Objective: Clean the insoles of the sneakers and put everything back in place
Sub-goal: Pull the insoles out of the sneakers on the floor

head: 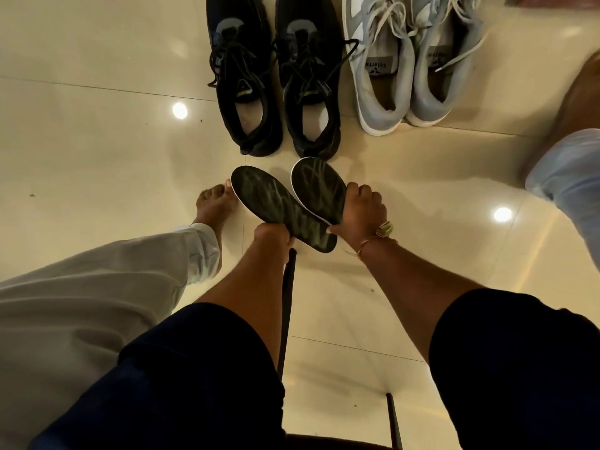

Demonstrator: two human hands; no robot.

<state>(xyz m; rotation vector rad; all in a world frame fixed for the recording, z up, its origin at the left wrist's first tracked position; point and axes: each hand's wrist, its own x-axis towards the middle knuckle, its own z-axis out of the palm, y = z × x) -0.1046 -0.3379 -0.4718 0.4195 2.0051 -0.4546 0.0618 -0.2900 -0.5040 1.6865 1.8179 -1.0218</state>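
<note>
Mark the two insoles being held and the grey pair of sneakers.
left insole [279, 206]: head view, middle of its patterned face.
right insole [319, 190]: head view, middle of its patterned face.
grey sneakers [381, 64]: head view, tongue label of the left shoe.

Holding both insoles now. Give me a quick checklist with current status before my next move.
1. Grip of left hand on left insole: ok.
2. Grip of right hand on right insole: ok.
3. The black sneakers stand upright with openings facing up: ok.
4. Insoles clean: cannot tell; the pale streaks may be pattern.
5. Cleaning tool in view: not ok, none seen.
6. The grey sneakers already done: cannot tell.
</note>
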